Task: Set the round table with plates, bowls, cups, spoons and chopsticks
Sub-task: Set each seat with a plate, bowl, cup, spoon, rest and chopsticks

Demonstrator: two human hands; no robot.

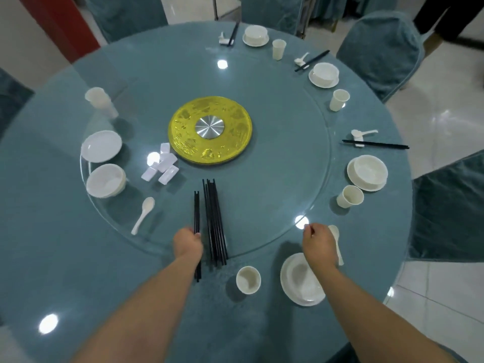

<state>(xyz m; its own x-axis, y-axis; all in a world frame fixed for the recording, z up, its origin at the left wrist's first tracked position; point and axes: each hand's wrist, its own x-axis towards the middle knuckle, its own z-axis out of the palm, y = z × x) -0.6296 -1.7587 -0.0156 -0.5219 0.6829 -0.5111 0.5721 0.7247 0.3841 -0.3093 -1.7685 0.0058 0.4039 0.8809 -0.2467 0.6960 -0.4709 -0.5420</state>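
Note:
My left hand [188, 243] grips a pair of black chopsticks [197, 210] at the near edge of the glass turntable [275, 195]. A bundle of several black chopsticks [214, 221] lies just right of it. My right hand [318, 238] hovers with curled fingers over a white spoon [336, 239], beside a white bowl on a plate [301, 280] and a white cup [248, 279]. On the left of the turntable are stacked plates [101, 146], stacked bowls [106, 180], stacked cups [100, 100], a loose spoon [144, 214] and several white chopstick rests [162, 165].
Three finished settings with bowl, cup, spoon and chopsticks ring the far and right rim of the teal round table [65, 258]. A gold disc [209, 131] marks the turntable's centre. Teal-covered chairs [382, 48] surround the table. A person's leg shows at top right.

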